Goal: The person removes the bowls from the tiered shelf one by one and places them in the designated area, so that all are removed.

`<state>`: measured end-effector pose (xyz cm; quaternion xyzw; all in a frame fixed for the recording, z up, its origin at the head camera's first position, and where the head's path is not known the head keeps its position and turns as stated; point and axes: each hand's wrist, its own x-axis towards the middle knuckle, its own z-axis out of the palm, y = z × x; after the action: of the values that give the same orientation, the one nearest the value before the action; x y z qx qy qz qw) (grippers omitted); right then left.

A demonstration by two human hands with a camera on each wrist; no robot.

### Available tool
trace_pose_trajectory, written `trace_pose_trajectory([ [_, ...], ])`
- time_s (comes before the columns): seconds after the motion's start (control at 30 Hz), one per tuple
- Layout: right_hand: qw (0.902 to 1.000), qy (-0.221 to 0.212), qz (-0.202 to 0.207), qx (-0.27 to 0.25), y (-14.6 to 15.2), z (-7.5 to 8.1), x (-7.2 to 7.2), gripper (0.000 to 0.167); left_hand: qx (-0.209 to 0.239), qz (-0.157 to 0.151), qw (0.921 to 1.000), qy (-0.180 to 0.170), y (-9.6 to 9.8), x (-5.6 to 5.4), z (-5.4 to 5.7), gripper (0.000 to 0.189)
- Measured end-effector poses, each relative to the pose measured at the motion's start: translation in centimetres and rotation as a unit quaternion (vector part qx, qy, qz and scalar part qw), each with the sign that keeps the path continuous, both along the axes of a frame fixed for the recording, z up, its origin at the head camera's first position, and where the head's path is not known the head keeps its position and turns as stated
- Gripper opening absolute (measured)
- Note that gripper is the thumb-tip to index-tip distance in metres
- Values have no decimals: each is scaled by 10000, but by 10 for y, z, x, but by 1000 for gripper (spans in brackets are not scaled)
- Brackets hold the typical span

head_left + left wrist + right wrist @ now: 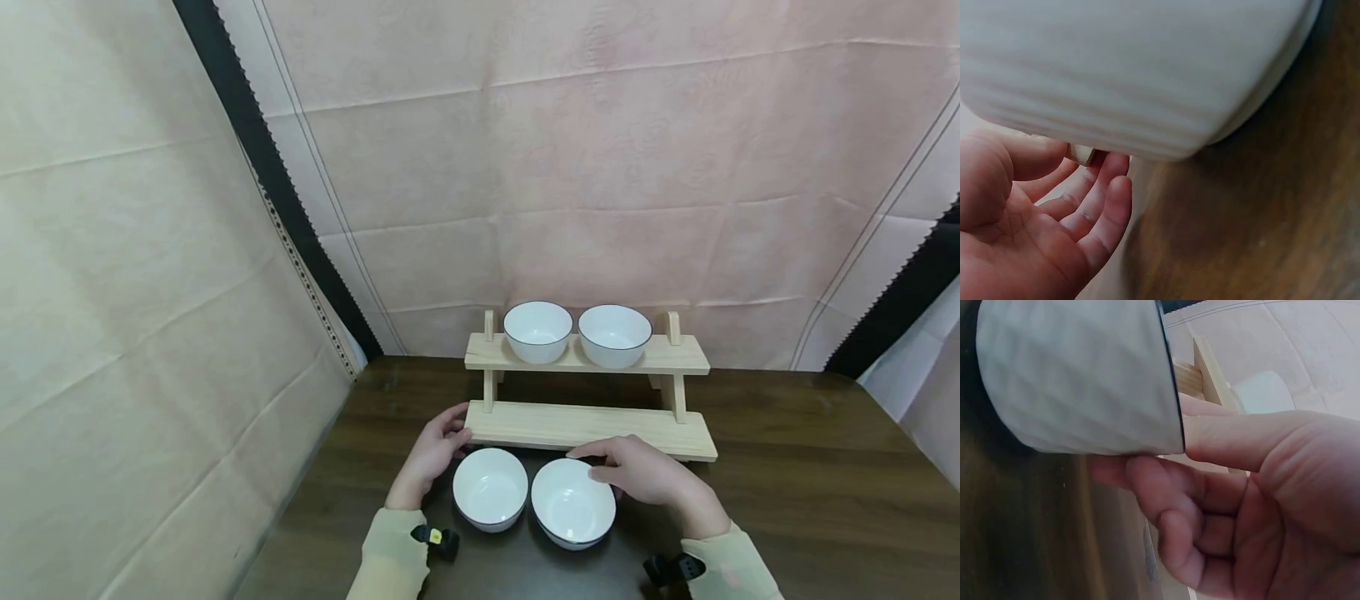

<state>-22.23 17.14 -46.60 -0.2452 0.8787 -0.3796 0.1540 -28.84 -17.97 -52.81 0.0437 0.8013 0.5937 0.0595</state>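
Note:
Two white bowls with thin dark rims, the left bowl point(491, 490) and the right bowl point(573, 504), sit side by side on the table before a pale two-tier wooden stand point(585, 427). My left hand point(438, 450) holds the left end of the stand's lower board; in the left wrist view a wood corner point(1080, 154) shows between thumb and fingers, partly hidden by the bowl. My right hand point(645, 471) pinches the right bowl's rim, thumb inside and fingers against the dimpled outer wall point(1079, 375).
On the stand's upper board are two more white bowls, an upper left bowl point(537, 332) and an upper right bowl point(615, 335), between short upright pegs. Dark brown wooden table point(810, 467) lies around. Light cloth walls point(600, 167) rise behind and at left.

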Motion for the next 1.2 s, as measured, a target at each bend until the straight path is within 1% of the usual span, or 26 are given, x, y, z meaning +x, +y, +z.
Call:
trace_pose_trajectory([
  [0.13, 9999, -37, -97, -44, 0, -1, -1, 33, 26, -16, 10000, 22, 0, -1, -1, 47],
  [0.37, 9997, 146, -216, -44, 0, -4, -2, 32, 10, -45, 10000, 53, 0, -2, -2, 47],
  [0.5, 9995, 42, -309, -45, -3, -5, -3, 31, -15, -73, 10000, 26, -3, 0, -2, 47],
  [0.7, 9990, 19, -431, -92, -5, -3, -8, 38, -37, -67, 10000, 25, -12, 5, 0, 49],
  [0.93, 9990, 91, -432, -121, 2, 1, -7, 41, -6, -72, 10000, -4, -12, 2, 2, 47],
  [1.07, 9986, 169, -490, -92, 8, 2, -6, 40, 0, -127, 9999, -11, -10, 1, 1, 48],
  [1.13, 9986, 191, -498, -60, 10, 2, -6, 40, -7, -147, 9999, 39, -9, 1, 1, 48],
  [1.2, 9985, 193, -503, -68, 12, 3, -7, 39, 11, -112, 9999, 6, -9, 1, 1, 47],
])
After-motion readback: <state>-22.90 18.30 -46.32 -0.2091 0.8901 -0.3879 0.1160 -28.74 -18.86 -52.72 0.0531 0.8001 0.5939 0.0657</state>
